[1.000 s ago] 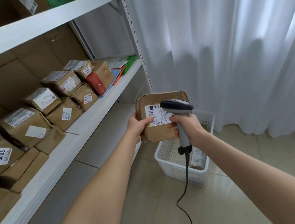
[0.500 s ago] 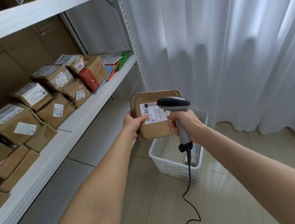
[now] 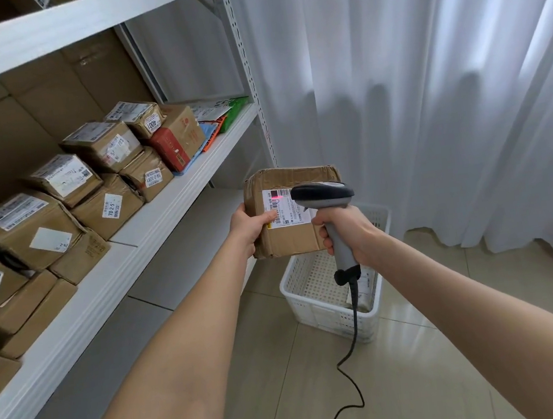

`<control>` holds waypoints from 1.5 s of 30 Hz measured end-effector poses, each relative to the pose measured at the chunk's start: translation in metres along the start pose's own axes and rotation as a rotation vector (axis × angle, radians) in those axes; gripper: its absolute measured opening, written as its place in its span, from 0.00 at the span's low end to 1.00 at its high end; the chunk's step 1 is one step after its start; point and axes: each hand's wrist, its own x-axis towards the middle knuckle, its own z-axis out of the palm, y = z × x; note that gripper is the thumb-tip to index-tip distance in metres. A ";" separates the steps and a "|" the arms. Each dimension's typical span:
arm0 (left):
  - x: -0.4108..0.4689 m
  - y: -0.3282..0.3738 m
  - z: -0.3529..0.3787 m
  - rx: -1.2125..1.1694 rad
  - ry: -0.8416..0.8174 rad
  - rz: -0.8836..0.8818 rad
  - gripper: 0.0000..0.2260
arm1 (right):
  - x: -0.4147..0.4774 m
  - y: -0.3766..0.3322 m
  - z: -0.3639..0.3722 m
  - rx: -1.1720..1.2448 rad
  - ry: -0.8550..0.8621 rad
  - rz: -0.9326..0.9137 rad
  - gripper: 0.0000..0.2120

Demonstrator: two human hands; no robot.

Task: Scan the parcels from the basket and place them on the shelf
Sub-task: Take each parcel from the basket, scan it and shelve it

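While my left hand (image 3: 249,228) grips the brown parcel (image 3: 292,238) mid-frame, I scan its label.
From the stocked shelf (image 3: 152,220) at left, past the parcel, my right hand (image 3: 348,232) clenches the scanner (image 3: 327,200); its red beam lights the label above the white basket (image 3: 331,310).

The label (image 3: 285,206) on the parcel (image 3: 292,235) is partly covered by the scanner (image 3: 328,203) — its small print cannot be read; the basket (image 3: 317,311) contents behind the parcel are hidden.
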 end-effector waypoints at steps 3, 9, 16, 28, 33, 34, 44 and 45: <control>0.000 0.002 -0.004 0.076 -0.003 0.024 0.29 | 0.002 0.001 0.004 0.053 0.030 -0.014 0.02; -0.009 0.025 -0.014 0.396 -0.104 0.124 0.29 | 0.017 0.000 0.004 0.031 0.267 -0.177 0.09; -0.020 0.062 -0.027 0.666 -0.402 0.110 0.29 | 0.015 0.001 -0.007 0.030 0.197 -0.173 0.15; -0.028 0.086 -0.048 0.783 -0.530 0.076 0.24 | 0.006 0.000 -0.003 0.175 -0.142 -0.015 0.05; -0.024 0.077 -0.058 0.744 -0.383 0.172 0.35 | 0.013 0.002 0.007 0.222 -0.039 -0.015 0.08; -0.021 0.070 -0.063 0.655 -0.291 0.179 0.39 | 0.016 0.003 0.007 0.240 0.003 -0.017 0.09; -0.019 0.015 -0.062 0.059 -0.069 -0.098 0.26 | 0.027 -0.006 0.008 0.235 0.223 -0.073 0.12; -0.017 0.016 -0.059 0.029 -0.032 -0.094 0.27 | 0.026 -0.007 0.008 0.217 0.220 -0.066 0.12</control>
